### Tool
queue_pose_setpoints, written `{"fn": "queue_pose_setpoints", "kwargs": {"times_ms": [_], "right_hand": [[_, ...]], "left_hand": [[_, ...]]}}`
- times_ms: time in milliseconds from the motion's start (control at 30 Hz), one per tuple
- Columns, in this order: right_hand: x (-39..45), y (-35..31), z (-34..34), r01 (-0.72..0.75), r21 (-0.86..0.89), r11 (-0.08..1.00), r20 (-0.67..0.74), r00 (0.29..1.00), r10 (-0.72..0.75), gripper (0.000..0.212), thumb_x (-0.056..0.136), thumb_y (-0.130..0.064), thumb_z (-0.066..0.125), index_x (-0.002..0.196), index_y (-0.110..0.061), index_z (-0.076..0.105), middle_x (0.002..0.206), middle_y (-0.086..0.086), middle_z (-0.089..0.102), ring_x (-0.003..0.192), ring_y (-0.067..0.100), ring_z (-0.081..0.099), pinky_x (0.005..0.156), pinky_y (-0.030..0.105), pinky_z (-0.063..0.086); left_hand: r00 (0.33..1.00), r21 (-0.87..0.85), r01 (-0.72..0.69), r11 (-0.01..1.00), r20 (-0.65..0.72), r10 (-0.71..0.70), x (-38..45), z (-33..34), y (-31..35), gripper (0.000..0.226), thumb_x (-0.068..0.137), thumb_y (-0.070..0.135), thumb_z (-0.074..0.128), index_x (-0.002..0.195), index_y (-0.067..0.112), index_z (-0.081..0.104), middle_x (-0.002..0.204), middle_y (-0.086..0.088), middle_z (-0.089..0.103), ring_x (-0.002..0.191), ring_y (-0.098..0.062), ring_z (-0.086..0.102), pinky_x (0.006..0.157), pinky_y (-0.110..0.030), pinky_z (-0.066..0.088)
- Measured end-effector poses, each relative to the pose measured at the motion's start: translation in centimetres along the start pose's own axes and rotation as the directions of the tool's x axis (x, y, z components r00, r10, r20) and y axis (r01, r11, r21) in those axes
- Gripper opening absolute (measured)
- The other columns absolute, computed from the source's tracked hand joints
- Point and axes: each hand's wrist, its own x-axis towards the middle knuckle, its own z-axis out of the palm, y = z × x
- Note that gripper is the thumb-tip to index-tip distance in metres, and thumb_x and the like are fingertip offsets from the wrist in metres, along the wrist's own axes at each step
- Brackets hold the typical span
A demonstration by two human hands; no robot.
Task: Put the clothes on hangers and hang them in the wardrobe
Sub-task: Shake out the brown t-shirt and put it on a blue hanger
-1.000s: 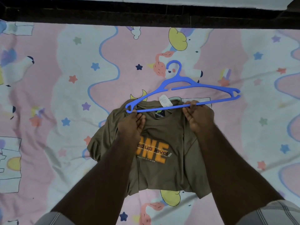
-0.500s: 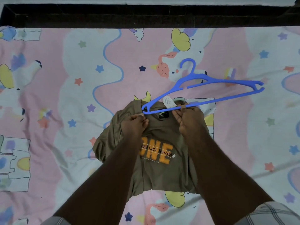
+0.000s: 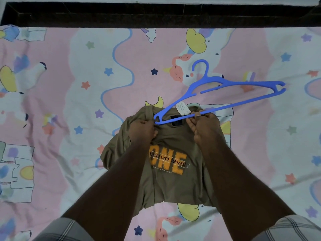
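A person leans over a bed spread with a pink and pale-blue cartoon-print sheet (image 3: 86, 119), covered in stars, moons and unicorn shapes. On the sheet lies an olive-brown cotton T-shirt (image 3: 173, 185) with an orange "ONE" print on its chest and the words "step up level" across it. The shirt lies front up, its collar toward the far edge of the bed, the body bunched and folded under at the sides.

A blue plastic clothes hanger (image 3: 225, 87) lies tilted over the collar. Its near, left end sits at the neck opening, its hook points away toward the far side of the bed, and its right arm reaches out over the bare sheet, well clear of the shirt. A white care label (image 3: 182, 108) sticks up from the back of the collar, just beside the hanger's lower bar.

The left hand (image 3: 143, 130) has its grip clamped on the collar fabric right at the hanger's left tip, fingers curled into the cloth. The right hand (image 3: 202, 123) pinches the hanger's lower bar, thumb and fingers closed on it at the collar's right side.

Both forearms reach in from the bottom of the view, with plaid sleeves (image 3: 291, 228) showing at the edges. A dark wooden bed frame (image 3: 156, 16) runs along the far side.
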Motion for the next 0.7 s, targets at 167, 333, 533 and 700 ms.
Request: {"fn": "queue_pose_setpoints", "kwargs": {"times_ms": [167, 333, 533, 700], "right_hand": [[-0.5, 0.3, 0.6, -0.003, -0.020, 1.000, 0.010, 1.000, 0.003, 0.021, 0.102, -0.002, 0.049, 0.123, -0.002, 0.052, 0.120, 0.020, 0.063, 0.109, 0.031, 0.065, 0.084, 0.037, 0.059], [-0.5, 0.6, 0.4, -0.003, -0.010, 1.000, 0.006, 1.000, 0.003, 0.020, 0.102, 0.000, 0.048, 0.121, -0.004, 0.053, 0.118, 0.019, 0.063, 0.108, 0.032, 0.066, 0.085, 0.038, 0.059], [-1.3, 1.2, 1.4, -0.024, -0.011, 1.000, 0.053, 0.998, 0.025, 0.021, 0.102, 0.001, 0.049, 0.121, -0.004, 0.051, 0.119, 0.019, 0.062, 0.107, 0.031, 0.066, 0.078, 0.036, 0.062], [-4.4, 4.7, 4.4, -0.078, -0.244, 0.967, 0.206, 0.970, 0.130, 0.015, 0.095, 0.008, 0.051, 0.105, -0.004, 0.055, 0.092, 0.020, 0.061, 0.074, 0.027, 0.061, 0.067, 0.039, 0.055]], "left_hand": [[0.998, 0.085, -0.060, 0.995, 0.014, 0.059, -0.4, -0.2, 0.3, 0.024, 0.094, 0.028, 0.068, 0.084, 0.006, 0.068, 0.072, -0.011, 0.073, 0.065, -0.025, 0.071, 0.067, -0.039, 0.063], [1.000, 0.031, 0.000, 1.000, 0.017, -0.001, -0.3, -0.2, 0.4, 0.017, 0.097, 0.017, 0.063, 0.082, 0.010, 0.064, 0.081, -0.014, 0.073, 0.074, -0.026, 0.074, 0.075, -0.042, 0.063], [0.991, -0.087, -0.135, 0.987, -0.003, 0.135, -2.5, -0.6, 1.2, 0.013, 0.097, 0.013, 0.058, 0.090, 0.006, 0.067, 0.075, -0.010, 0.071, 0.059, -0.015, 0.068, 0.059, -0.029, 0.058], [0.977, -0.050, -0.214, 0.976, 0.003, 0.214, -3.0, -0.9, 1.4, 0.015, 0.093, 0.019, 0.062, 0.086, 0.007, 0.069, 0.071, -0.007, 0.073, 0.058, -0.017, 0.068, 0.062, -0.039, 0.060]]}}
